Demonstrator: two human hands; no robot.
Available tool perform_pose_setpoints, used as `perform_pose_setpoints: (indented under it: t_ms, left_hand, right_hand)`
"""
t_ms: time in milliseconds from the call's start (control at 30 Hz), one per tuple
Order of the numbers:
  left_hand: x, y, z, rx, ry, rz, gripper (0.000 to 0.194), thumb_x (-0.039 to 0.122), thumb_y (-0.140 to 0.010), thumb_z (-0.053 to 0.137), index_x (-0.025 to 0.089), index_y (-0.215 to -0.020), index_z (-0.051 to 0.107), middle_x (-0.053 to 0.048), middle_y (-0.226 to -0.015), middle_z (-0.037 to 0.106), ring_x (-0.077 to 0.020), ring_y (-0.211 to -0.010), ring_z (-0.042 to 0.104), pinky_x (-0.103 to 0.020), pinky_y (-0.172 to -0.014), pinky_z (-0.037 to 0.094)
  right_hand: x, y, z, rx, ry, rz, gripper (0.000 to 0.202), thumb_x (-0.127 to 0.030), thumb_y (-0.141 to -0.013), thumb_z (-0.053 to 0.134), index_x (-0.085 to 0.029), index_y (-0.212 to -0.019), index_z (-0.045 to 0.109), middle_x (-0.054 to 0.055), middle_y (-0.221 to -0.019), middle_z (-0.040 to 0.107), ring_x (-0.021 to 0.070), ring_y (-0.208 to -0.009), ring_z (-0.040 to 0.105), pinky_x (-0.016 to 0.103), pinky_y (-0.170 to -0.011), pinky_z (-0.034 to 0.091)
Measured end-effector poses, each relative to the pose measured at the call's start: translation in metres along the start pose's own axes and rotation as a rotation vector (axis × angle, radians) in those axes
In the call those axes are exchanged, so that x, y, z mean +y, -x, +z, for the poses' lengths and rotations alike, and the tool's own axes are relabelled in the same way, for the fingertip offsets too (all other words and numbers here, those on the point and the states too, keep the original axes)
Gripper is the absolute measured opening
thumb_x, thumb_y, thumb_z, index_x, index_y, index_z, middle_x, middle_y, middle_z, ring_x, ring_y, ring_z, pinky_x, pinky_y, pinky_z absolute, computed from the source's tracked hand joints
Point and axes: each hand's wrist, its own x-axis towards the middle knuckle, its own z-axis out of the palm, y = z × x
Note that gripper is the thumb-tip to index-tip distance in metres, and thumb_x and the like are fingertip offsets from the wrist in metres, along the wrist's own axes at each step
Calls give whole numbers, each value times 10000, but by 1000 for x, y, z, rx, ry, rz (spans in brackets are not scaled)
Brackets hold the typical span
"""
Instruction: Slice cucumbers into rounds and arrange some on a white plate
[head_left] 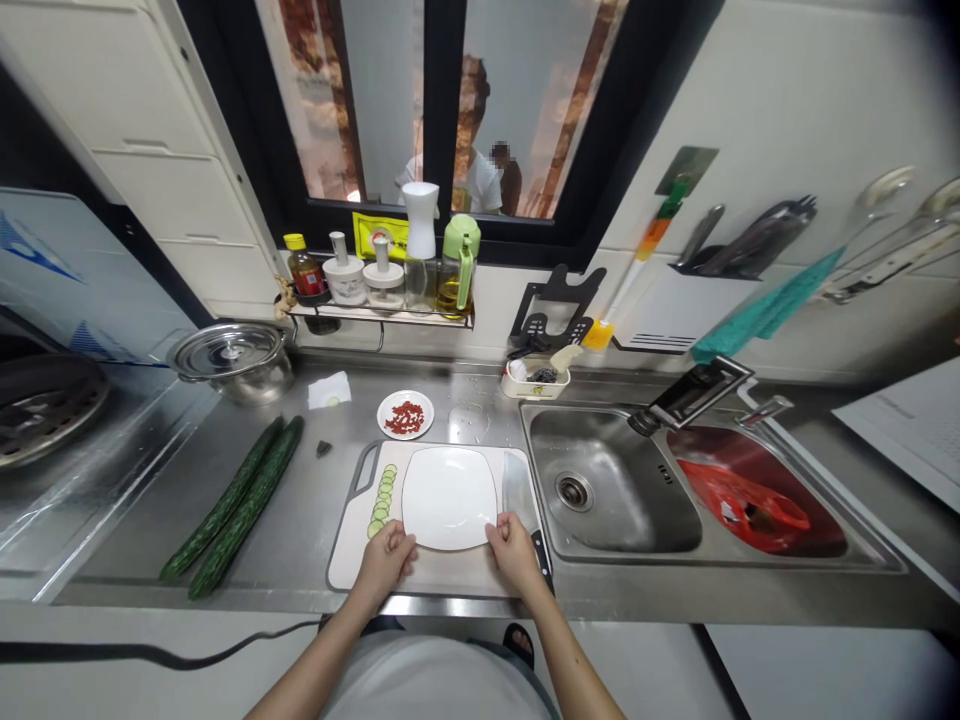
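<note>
A white squarish plate [450, 495] is on or just above the cutting board [352, 560]; I cannot tell whether it touches. My left hand [388, 555] pinches its near left corner, and my right hand [511, 548] pinches the near right corner. Left of the plate, a row of overlapping cucumber slices [383, 498] lies along the board. A kitchen knife [517, 485] rests on the board's right side, blade pointing away, its black handle partly behind my right wrist. Farther left, two long whole cucumbers [238, 510] lie side by side on the steel counter.
Beyond the board stands a small white dish [406, 415] of red pieces. A lidded pot [234, 358] is at the back left. The double sink [615, 550] adjoins on the right, with a red bag [750, 510] in its far basin. A seasoning shelf [382, 316] hangs below the window.
</note>
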Motion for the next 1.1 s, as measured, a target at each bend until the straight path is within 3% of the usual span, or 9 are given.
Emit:
perform_pose_setpoints:
  t_ms: [700,1100]
  left_hand:
    - [-3,2,-2,39,-97,-57,262,344,-689,593,201,-644,379,75,-455,496,-62,-351,440,-161,-379,332]
    - [-15,-3,-5,25,-107,-29,214,343,-715,579,196,-684,426,70,-459,505,-64,-337,437,-157,-353,317]
  right_hand:
    - [-14,7,4,-76,292,93,63,-258,-814,480,-212,-774,468,-8,-654,570,147,-648,524,222,-602,307]
    - [-11,6,5,-35,313,70,75,-278,-796,513,-212,-764,499,-15,-628,560,145,-614,493,222,-583,291]
